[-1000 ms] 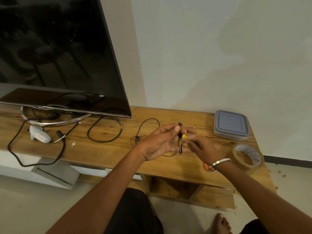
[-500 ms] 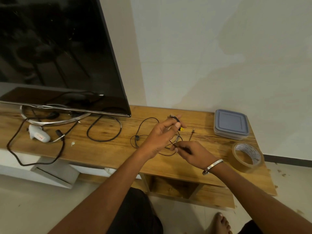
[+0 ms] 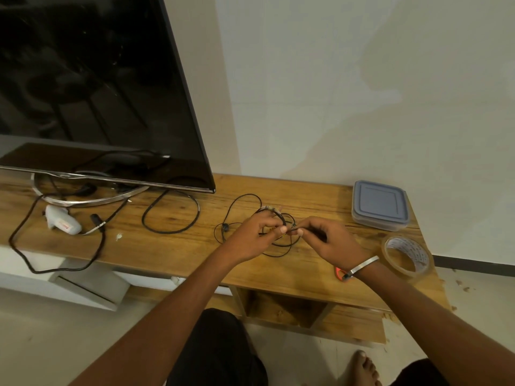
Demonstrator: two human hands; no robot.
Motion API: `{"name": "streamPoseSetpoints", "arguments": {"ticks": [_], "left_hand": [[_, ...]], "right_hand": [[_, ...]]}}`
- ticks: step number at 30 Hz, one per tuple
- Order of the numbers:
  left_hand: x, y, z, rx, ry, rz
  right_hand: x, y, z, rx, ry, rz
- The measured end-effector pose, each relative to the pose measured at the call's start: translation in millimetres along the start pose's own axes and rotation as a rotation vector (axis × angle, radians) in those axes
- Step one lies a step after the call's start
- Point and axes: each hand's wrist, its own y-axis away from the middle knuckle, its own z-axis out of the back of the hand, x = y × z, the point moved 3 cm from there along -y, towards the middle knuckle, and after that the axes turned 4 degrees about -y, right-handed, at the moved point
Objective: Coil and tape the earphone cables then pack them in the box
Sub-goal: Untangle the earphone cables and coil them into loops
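A thin black earphone cable (image 3: 237, 207) lies in loose loops on the wooden stand (image 3: 178, 246). My left hand (image 3: 255, 235) pinches part of the cable, with loops wrapped near its fingers. My right hand (image 3: 331, 240) pinches another part of the same cable just to the right, fingertips almost touching the left hand's. A lidded grey-blue plastic box (image 3: 380, 204) stands shut at the stand's back right. A roll of clear tape (image 3: 405, 259) lies near the right front edge.
A large TV (image 3: 92, 87) on a curved metal foot fills the left. A thicker black cable loop (image 3: 171, 215) and a white glue gun (image 3: 62, 222) with its cord lie under it. An orange-handled object (image 3: 340, 274) peeks out under my right wrist.
Both hands have dropped from above the stand to just over its surface. The right hand shifted right and the cable now spreads in wider loops between the hands.
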Motion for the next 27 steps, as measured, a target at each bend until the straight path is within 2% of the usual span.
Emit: {"name": "streamPoseSetpoints", "arguments": {"ticks": [7, 11, 19, 22, 27], "left_hand": [[1.4, 4.7, -3.1, 0.172, -0.057, 0.092], [-6.5, 9.4, -4.3, 0.313, -0.005, 0.151], [-20.6, 15.6, -5.3, 0.485, 0.297, 0.192], [-26.6, 16.6, -5.4, 0.488, 0.491, 0.176], [-35.9, 16.0, -4.6, 0.472, 0.662, 0.124]], "right_hand": [[3.2, -3.4, 7.6, -0.032, 0.018, 0.024], [4.4, -4.0, 8.1, -0.021, 0.008, 0.036], [2.6, -7.6, 9.2, -0.030, -0.023, 0.040], [0.2, -8.3, 8.8, -0.045, -0.037, 0.029], [-2.1, -6.9, 10.5, -0.076, -0.076, 0.005]]}}
